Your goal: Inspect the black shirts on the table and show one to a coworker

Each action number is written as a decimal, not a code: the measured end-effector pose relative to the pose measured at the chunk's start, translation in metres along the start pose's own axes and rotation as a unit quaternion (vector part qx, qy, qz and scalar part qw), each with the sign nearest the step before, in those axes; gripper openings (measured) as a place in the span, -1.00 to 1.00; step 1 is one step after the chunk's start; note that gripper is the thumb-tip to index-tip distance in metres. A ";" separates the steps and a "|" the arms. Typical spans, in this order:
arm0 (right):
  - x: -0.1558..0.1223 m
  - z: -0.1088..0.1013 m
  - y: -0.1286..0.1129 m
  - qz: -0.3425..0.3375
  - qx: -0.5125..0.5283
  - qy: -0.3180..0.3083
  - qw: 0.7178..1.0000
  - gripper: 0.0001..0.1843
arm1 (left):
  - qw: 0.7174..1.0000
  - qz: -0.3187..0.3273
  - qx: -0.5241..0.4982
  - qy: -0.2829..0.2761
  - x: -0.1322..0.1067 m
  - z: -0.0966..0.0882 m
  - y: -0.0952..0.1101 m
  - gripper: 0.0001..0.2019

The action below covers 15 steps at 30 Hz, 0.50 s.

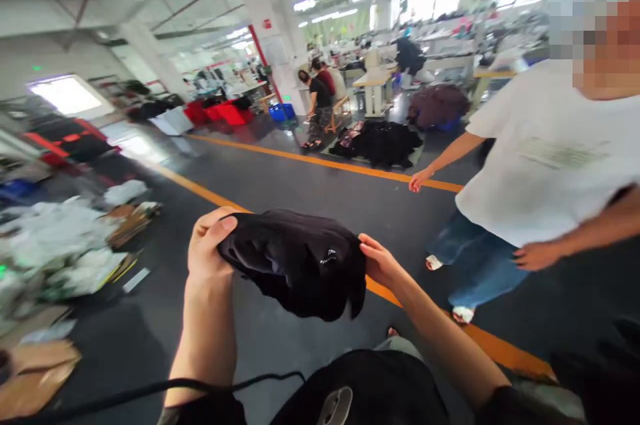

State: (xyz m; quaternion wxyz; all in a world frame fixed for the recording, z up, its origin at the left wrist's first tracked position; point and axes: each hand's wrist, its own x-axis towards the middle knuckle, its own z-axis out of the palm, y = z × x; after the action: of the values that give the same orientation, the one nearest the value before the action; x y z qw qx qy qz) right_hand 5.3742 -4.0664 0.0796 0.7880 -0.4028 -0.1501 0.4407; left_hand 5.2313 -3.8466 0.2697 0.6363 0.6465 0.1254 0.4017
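Note:
Stretched between my two hands is a black garment [295,261], bunched and creased, with a small white logo near its right end. My left hand [213,241] grips its left end, thumb on top and fingers behind. At the right end, my right hand [383,261] pinches the cloth's edge between thumb and fingers. The garment hangs in the air above the grey floor, its lower edge drooping. What kind of garment it is, I cannot tell. A dark cord [175,385] crosses below my left forearm.
A person in a white shirt [545,151] stands close on my right. White plastic bags [65,231] and cardboard [45,371] lie on the left. Orange lines [300,157] mark the floor. Ahead are a black cloth pile [383,143], seated people [320,95] and sewing tables [375,81].

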 end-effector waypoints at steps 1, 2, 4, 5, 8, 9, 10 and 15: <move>0.008 -0.008 -0.017 0.014 0.021 -0.002 1.000 -0.43 | 0.999 0.018 0.015 0.024 0.003 0.000 -0.002 -0.79; 0.017 -0.016 -0.033 0.023 0.029 -0.007 0.999 -0.44 | 0.998 0.033 0.030 0.048 0.005 -0.001 -0.004 -0.80; 0.038 -0.024 -0.062 0.018 0.015 -0.016 1.000 -0.48 | 0.992 0.050 0.060 0.098 0.006 -0.005 -0.009 -0.82; 0.050 -0.026 -0.073 0.015 0.008 -0.021 1.000 -0.50 | 0.989 0.049 0.077 0.119 0.005 -0.007 -0.012 -0.82; 0.084 -0.019 -0.091 0.013 0.006 -0.053 0.998 -0.48 | 0.974 0.027 0.115 0.193 -0.004 -0.018 -0.020 -0.83; 0.094 -0.014 -0.092 0.019 0.010 -0.069 0.997 -0.46 | 0.967 0.021 0.123 0.222 -0.010 -0.023 -0.022 -0.83; 0.103 -0.009 -0.092 0.027 0.011 -0.090 0.996 -0.44 | 0.959 0.018 0.129 0.251 -0.016 -0.029 -0.023 -0.83; 0.135 0.034 -0.075 0.077 -0.039 -0.235 0.968 -0.44 | 0.918 0.008 0.142 0.369 -0.060 -0.078 -0.020 -0.84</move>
State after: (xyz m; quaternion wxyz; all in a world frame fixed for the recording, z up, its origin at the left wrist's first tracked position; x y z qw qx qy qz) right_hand 5.4735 -3.9602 0.1423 0.6782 -0.3290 -0.3166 0.5758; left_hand 5.1471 -3.8276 0.2192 0.4431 0.5368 0.4024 0.5946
